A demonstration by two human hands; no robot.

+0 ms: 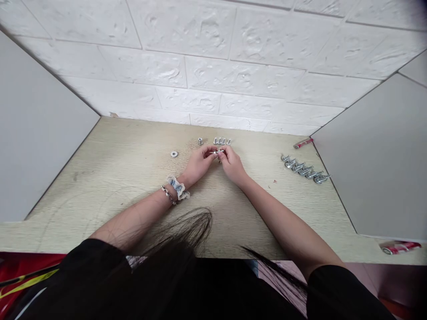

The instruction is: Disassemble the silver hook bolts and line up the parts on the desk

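Observation:
Above the middle of the table, my left hand (199, 163) and my right hand (231, 164) meet fingertip to fingertip. Both pinch a small silvery bolt (216, 152), which seems to carry a flat washer; the fingers hide part of it. Just beyond the hands, several short bolts (219, 141) stand on their heads in a row. A small stack of nuts (200, 141) is to their left. Flat washers (174, 154) lie left of my left hand.
On the right, several bolts fitted with washers (302, 169) lie in a slanting row. A red battery (303, 143) rests by the right panel (376, 164), another (401, 247) near the front edge. A white brick-pattern wall (207, 80) closes the back, a grey panel (43, 133) the left.

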